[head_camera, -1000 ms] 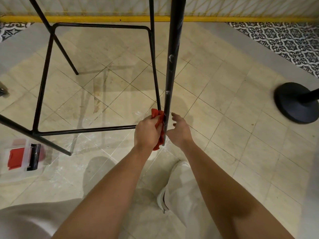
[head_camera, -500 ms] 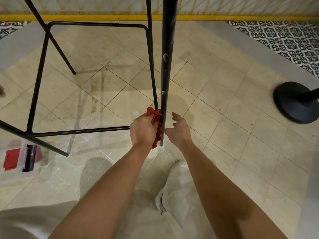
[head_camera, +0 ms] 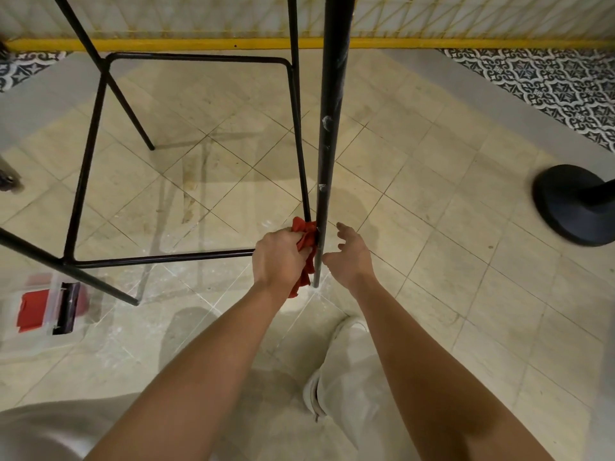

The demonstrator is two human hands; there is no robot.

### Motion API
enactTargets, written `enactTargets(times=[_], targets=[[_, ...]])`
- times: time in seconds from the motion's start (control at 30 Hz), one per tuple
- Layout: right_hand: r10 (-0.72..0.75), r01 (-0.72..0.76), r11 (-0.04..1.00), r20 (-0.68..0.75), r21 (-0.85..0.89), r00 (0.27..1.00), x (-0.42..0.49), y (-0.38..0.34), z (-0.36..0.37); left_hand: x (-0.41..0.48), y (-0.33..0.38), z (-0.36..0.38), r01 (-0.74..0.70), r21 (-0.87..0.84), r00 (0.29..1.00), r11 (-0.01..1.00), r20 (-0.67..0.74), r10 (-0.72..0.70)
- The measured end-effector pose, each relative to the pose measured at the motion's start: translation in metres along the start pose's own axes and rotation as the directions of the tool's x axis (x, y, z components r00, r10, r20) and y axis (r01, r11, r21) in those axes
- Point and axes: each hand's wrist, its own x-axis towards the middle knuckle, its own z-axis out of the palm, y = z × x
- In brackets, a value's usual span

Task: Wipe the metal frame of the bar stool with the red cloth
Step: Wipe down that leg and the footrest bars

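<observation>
Low against the stool leg [head_camera: 327, 144], red cloth [head_camera: 307, 237] in left hand [head_camera: 278, 257].

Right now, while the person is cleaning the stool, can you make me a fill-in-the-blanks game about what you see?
1. The left hand grips a cloth whose colour is ____.
2. The cloth is against the stool's near leg, down close to the ____.
3. The right hand, beside that leg, has its fingers spread and holds ____.
4. The round black base stands on the person's ____ side.

Missing words: red; floor; nothing; right.
</observation>
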Motion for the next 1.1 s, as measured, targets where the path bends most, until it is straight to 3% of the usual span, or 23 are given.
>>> enactTargets(times=[0.1,0.37,0.6,0.8,0.87,1.0,1.1], targets=[[-0.016,0.016,1.0,0.001,0.01,1.0,-0.001,-0.001,0.0,0.011,0.006,-0.012,0.021,0.05,0.999,0.999,-0.035,-0.019],[-0.073,0.071,0.992,0.014,0.107,0.997,0.002,-0.011,-0.002,0.06,0.015,-0.02,-0.003,-0.083,0.992,0.997,-0.126,-0.007],[-0.033,0.03,0.985,0.017,0.171,0.999,0.006,-0.009,-0.003,0.065,0.014,0.003,-0.033,-0.078,0.994,0.996,0.1,0.041],[-0.006,0.006,0.984,0.0,0.178,1.0,0.006,-0.007,-0.002,0.051,0.0,0.002,-0.227,-0.045,0.956,0.973,0.182,0.232],[0.0,0.0,0.985,0.004,0.175,1.0,0.005,-0.006,-0.001,0.051,-0.003,0.004,-0.246,-0.03,0.955,0.969,0.166,0.247],[0.003,-0.008,0.982,0.024,0.188,1.0,0.007,-0.011,0.002,0.068,0.003,-0.011,-0.127,-0.079,0.991,0.989,-0.051,0.123],[0.0,-0.005,0.983,0.029,0.184,1.0,0.01,-0.013,0.003,0.083,0.007,-0.014,-0.122,-0.061,0.992,0.991,-0.039,0.12]])
